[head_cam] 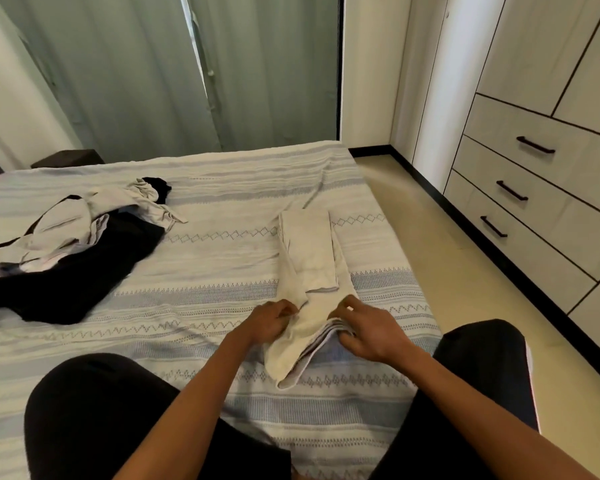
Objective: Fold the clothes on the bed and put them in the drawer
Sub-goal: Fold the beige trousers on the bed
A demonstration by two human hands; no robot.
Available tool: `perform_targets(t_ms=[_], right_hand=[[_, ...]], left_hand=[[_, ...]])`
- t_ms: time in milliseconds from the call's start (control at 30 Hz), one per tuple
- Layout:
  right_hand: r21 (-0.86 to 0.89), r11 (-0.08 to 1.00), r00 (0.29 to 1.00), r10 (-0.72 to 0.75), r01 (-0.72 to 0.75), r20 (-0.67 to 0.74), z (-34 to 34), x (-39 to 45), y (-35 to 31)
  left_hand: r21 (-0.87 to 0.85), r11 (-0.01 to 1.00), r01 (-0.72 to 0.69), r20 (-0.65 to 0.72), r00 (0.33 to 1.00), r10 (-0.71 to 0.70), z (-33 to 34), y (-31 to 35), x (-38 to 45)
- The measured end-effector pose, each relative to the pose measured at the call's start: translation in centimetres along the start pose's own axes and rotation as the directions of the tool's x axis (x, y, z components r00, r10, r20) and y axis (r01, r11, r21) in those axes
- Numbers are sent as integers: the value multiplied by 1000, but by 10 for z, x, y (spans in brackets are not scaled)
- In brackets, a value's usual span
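1. A cream garment (309, 271), partly folded into a long strip, lies before me on the bed (222, 271).
2. Unfolded black and white clothes (73, 244) lie heaped far left.
3. Closed drawers (534, 188) stand right.

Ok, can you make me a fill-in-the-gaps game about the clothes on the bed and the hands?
1. Both hands, the left hand and the right hand, hold the cream garment on the ____.
2. The messy pile of clothes lies to the person's ____.
3. The drawers have dark handles and all are ____.

Missing words: bed; left; closed
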State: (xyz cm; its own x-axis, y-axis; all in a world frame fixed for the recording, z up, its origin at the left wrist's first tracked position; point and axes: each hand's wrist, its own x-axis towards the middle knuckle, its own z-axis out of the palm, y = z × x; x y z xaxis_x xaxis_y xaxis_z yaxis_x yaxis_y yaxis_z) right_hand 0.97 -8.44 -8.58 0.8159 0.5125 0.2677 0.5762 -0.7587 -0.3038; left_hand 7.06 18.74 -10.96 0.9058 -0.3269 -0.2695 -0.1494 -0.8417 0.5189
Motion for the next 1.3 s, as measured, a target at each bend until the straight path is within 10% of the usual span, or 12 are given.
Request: perform_targets(t_ms=[300, 633, 800, 1033, 1300], right_hand=[[734, 651, 940, 338, -193, -53, -25, 101, 32], [895, 411, 856, 513, -173, -70, -14, 218, 99], [873, 420, 827, 561, -247, -36, 4, 280, 146], [847, 391, 749, 663, -360, 12, 41, 361, 223], [350, 696, 742, 670, -627, -3, 98, 386, 277]], left_hand=[[-655, 719, 234, 167, 972, -165, -59, 10, 22], [-966, 260, 4, -51, 977, -206, -96, -21, 105], [-772, 634, -53, -276, 926, -258, -120, -31, 180], [-695, 719, -30, -414, 834, -365, -145, -45, 304], [-442, 879, 177, -515, 752, -410, -115, -86, 366]])
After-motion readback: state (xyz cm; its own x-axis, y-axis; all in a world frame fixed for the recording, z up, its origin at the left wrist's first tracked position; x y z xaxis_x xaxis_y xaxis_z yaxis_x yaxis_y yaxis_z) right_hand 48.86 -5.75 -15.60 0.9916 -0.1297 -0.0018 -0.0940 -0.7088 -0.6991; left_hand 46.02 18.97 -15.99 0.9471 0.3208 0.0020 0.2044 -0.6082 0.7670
